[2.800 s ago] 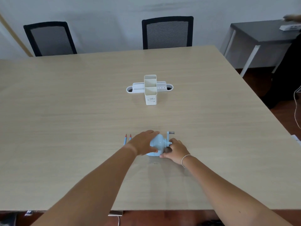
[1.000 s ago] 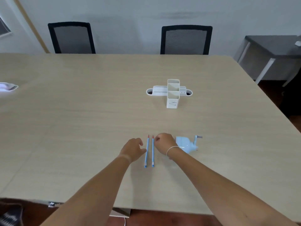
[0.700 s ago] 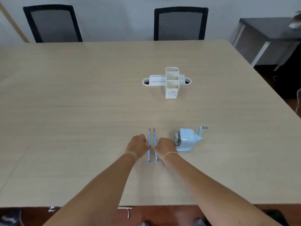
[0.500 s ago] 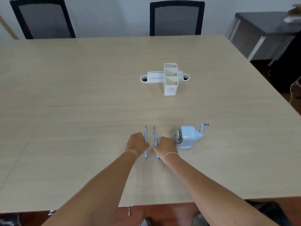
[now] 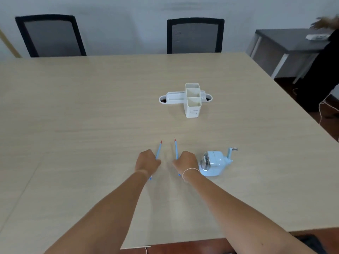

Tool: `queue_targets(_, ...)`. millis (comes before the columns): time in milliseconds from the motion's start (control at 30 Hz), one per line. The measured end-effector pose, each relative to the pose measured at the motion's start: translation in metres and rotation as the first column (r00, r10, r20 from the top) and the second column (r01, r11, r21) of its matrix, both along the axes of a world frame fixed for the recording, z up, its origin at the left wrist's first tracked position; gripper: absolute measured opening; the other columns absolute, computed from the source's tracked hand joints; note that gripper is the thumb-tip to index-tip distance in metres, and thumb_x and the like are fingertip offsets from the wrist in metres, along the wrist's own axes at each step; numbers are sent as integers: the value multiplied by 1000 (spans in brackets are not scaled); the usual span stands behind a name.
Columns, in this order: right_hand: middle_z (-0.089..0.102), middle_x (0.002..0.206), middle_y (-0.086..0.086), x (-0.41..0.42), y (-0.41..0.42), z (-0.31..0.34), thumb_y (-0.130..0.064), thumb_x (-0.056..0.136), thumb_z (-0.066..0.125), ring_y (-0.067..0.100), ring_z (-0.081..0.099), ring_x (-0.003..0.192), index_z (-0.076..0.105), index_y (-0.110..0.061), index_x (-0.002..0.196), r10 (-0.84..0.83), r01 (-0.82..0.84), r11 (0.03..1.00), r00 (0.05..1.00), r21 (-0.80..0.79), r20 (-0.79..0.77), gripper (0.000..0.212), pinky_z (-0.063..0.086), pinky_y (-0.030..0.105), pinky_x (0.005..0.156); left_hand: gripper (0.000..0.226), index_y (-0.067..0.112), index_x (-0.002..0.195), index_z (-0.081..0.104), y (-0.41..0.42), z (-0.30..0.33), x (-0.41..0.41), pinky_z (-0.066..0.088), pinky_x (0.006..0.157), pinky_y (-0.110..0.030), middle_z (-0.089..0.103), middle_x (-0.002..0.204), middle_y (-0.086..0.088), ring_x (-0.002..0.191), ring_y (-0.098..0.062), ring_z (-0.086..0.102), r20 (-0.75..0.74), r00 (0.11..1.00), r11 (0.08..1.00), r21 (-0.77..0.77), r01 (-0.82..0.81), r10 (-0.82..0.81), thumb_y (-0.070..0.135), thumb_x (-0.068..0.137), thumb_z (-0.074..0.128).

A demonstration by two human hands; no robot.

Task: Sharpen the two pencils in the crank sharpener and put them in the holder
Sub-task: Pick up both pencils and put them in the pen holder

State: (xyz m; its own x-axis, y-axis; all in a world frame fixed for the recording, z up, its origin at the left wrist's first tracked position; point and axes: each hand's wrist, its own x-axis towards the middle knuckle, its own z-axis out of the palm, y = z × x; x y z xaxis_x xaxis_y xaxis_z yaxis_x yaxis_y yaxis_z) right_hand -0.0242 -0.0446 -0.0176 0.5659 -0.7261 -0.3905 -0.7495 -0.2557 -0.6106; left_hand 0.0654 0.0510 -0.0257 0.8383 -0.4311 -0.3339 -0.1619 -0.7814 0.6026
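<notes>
Head-camera footage shows each pencil held in its own fist: the left hand (image 5: 147,161) is curled round the left pencil (image 5: 158,149) near its middle, and the right hand (image 5: 185,161) is wrapped round the right pencil (image 5: 176,148) in the same manner, so that both red tips point away toward the far side of the table (image 5: 91,116) and both blunt ends stick out behind the knuckles. Whether the pencils are lifted or lie on the wood cannot be told. For the step judged to be in hand — carrying a pencil to the crank sharpener (image 5: 214,163), which sits just beside the right hand with its metal face turned toward the pencils — one pencil is best handled at a time: it should be regripped nearer the back end and turned so its tip lines up with the inlet, while the other hand is freed to steady the body before the crank is turned. The white holder (image 5: 191,99) stands well apart, farther out on the pale wooden tabletop, with its square cups seen to be unfilled. Beyond the table's far edge two black mesh chairs (image 5: 195,35) are drawn up against a light wall — and a dark side table (image 5: 286,43) stands at the right.
</notes>
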Motion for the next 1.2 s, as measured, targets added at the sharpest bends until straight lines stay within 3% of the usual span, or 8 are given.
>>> queue_targets(100,59,83,13,18,-13,26,-11,78,52,36,67,84,55,-6,79,-31,32,999,995,-12,94,6,44,30,57,7,11,74,54,-9,23,16,46,67,-30,59,84,-8,74,-25,55,2,999,992,-117,-43,44,10,77,60)
queue_targets(233,53,82,11,35,-48,68,-13,76,55,30,58,72,52,-6,80,-73,84,996,970,-40,233,8,44,29,55,19,16,65,49,-35,56,35,39,66,-26,55,78,-5,73,-23,52,41,996,965,-254,-61,74,8,77,62)
queue_targets(533,50,77,5,55,-156,119,-6,80,52,27,51,73,47,-9,81,-38,93,988,924,-127,380,5,40,25,54,13,13,87,56,-121,103,65,46,61,-27,55,70,0,68,-24,53,50,996,875,-482,-41,74,3,79,58)
queue_targets(633,53,90,11,63,-188,115,-5,80,51,26,49,70,46,-10,81,-45,90,992,912,-91,407,7,31,21,39,15,12,88,58,-152,105,74,55,72,-36,51,66,4,69,-21,51,36,996,860,-507,-49,78,2,79,56)
queue_targets(733,59,95,19,74,-212,99,-6,77,51,26,49,64,48,-14,79,-45,77,995,905,-60,423,9,33,22,42,14,12,86,59,-182,97,82,56,81,-47,50,65,4,67,-19,50,16,997,848,-526,-56,76,1,79,55)
queue_targets(933,45,61,-3,90,-247,65,0,78,49,7,45,48,51,-11,74,12,-4,1000,892,-18,453,12,35,5,37,12,15,81,58,-231,73,95,53,76,-36,56,69,5,68,-17,53,67,994,851,-523,-35,83,4,81,58)
queue_targets(1033,48,58,-5,99,-258,48,-1,76,52,19,49,58,54,-10,72,8,-9,1000,898,0,440,11,37,13,47,7,12,84,59,-246,60,102,49,75,-32,56,72,5,66,-13,52,61,994,856,-514,-44,88,5,83,58)
queue_targets(1200,61,76,14,107,-270,27,-4,79,52,32,57,75,60,1,78,51,-39,998,921,-39,385,10,41,29,64,6,13,83,59,-259,44,109,49,73,-28,58,75,2,68,-15,53,73,992,875,-481,-56,103,7,82,59)
